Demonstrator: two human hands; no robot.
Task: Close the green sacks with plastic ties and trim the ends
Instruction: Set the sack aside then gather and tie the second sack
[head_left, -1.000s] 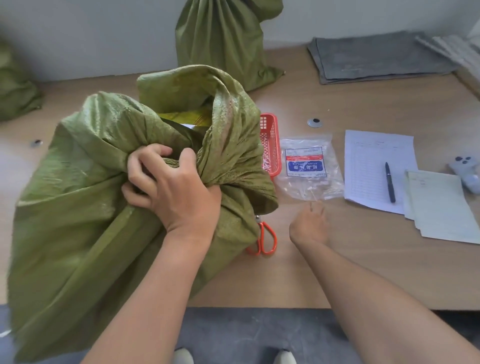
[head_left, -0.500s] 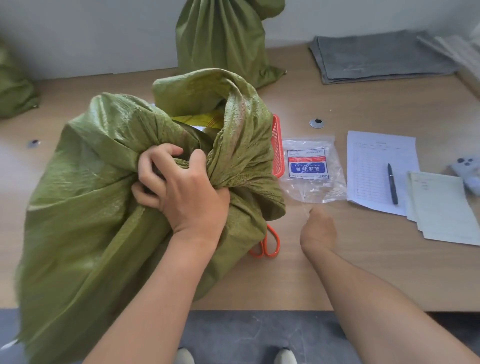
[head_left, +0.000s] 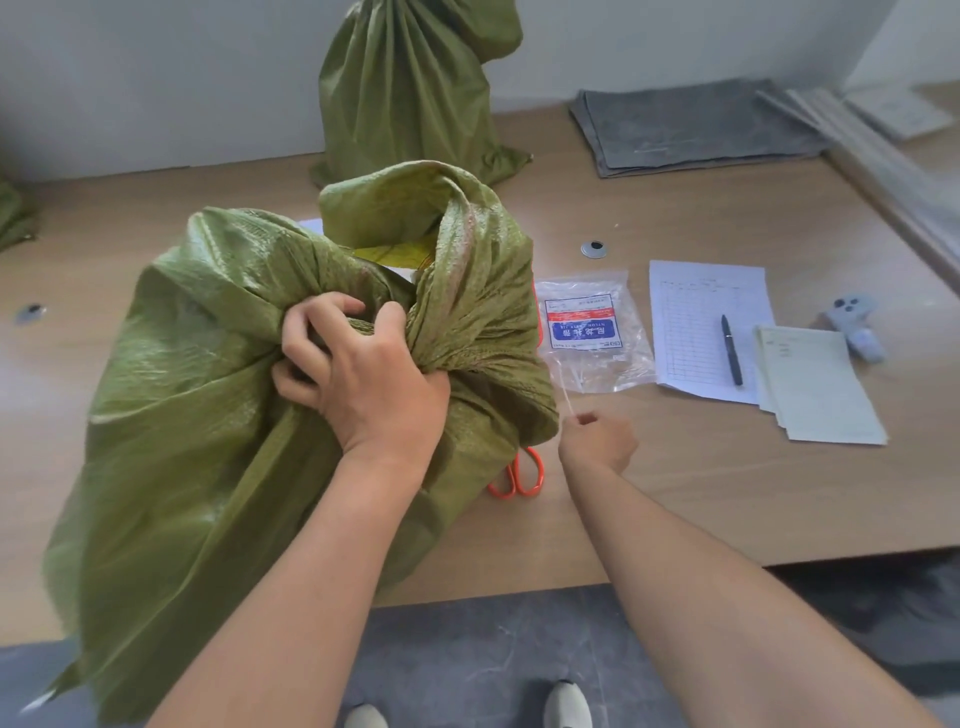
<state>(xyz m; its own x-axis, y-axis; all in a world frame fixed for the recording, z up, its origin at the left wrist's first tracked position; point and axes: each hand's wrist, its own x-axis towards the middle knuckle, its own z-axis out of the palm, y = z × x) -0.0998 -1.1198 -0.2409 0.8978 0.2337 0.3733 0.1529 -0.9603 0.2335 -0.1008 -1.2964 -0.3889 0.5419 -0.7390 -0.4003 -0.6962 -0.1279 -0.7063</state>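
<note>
- Now: left hand (head_left: 358, 374) has its fingers curled tight round the bunched neck of the green sack (head_left: 208, 415), thumb on top. The sack mouth above the fist flops loose, untied.
- Right hand (head_left: 597, 439) is curled and pinches the near end of a thin white plastic tie (head_left: 567, 395). The far end of the tie runs up into the clear packet of ties (head_left: 587, 327).
- Sack stands on the near-left part of the wooden table (head_left: 675, 493) and hangs over its front edge.
- Orange scissors (head_left: 519, 475): handles show from under the sack's right side, just beside the right wrist.
- Packet lies just right of the sack.
- Further right: printed sheet (head_left: 696, 312) with a black pen (head_left: 731, 351) on it.
- Back wall: second green sack (head_left: 410, 88), upright, neck gathered, with folded grey cloth (head_left: 691, 124) to its right.
</note>
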